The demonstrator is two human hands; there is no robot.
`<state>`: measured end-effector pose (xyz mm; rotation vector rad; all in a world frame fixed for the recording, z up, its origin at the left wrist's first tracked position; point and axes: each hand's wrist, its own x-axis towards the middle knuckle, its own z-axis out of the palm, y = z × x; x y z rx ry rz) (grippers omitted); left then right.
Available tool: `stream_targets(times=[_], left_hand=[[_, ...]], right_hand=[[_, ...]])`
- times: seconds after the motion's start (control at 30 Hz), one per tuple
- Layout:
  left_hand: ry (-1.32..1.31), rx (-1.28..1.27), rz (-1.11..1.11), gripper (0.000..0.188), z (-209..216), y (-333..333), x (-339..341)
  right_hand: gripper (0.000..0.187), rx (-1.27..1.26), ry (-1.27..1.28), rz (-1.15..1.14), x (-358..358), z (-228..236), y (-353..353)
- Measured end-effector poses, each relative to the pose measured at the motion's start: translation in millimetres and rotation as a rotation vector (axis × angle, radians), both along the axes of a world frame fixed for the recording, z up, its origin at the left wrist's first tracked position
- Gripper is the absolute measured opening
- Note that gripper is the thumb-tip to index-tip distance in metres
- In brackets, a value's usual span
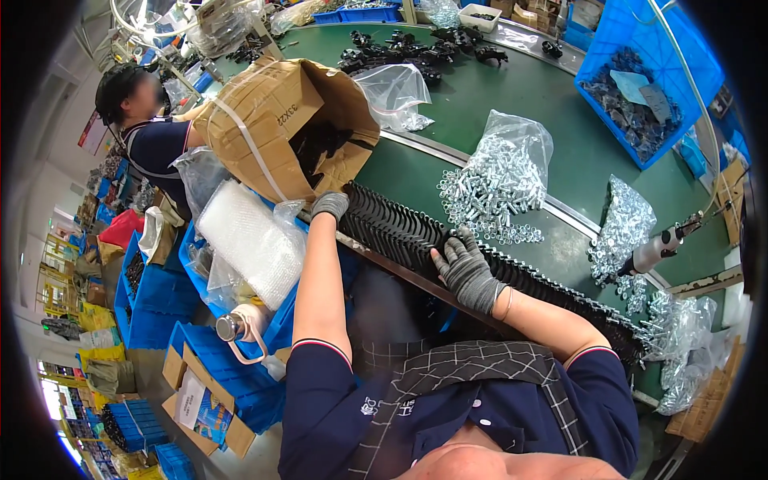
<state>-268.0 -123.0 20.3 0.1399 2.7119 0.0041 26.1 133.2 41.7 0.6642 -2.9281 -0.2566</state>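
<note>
A long row of black curved parts (392, 226), packed side by side, runs along the near edge of the green table. At its left end is my left hand (330, 206) in a grey glove, its fingers together and curled beside the cardboard box (240, 128); what they grip is hidden. My right hand (468, 272), gloved too, lies with spread fingers over the middle of the row, touching the black parts. The box is tipped on its side, its open end facing the row, with dark parts inside. Beyond my right hand, silver bolts (472, 192) spill from a clear bag.
More bagged metal pieces (620, 220) and a power screwdriver (654, 250) are on the right. A blue bin (584, 76) stands at the far right; black assemblies (424, 50) lie at the back. Bubble wrap (248, 236) and a flask (240, 330) sit left. A co-worker (148, 132) is behind the box.
</note>
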Motion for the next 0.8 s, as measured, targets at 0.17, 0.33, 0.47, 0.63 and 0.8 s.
stream_targets(times=[0.17, 0.33, 0.47, 0.63, 0.8], left_hand=[[0.138, -0.053, 0.014, 0.044, -11, -19, 5], [0.265, -0.018, 0.144, 0.045, 19, 1, 33], [0.325, -0.024, 0.194, 0.043, 19, 1, 36], [0.277, -0.065, 0.068, 0.038, 23, 11, 43], [0.252, 0.008, 0.185, 0.034, 6, 18, 27]], right_hand=[[0.057, -0.035, 0.035, 0.039, -1, -3, -7], [0.055, -0.055, 0.047, 0.038, -1, -2, -4], [0.055, -0.053, 0.050, 0.039, 3, 1, -6], [0.054, -0.065, 0.022, 0.028, 4, -2, -1], [0.054, -0.050, -0.001, -0.002, 3, -4, 4]])
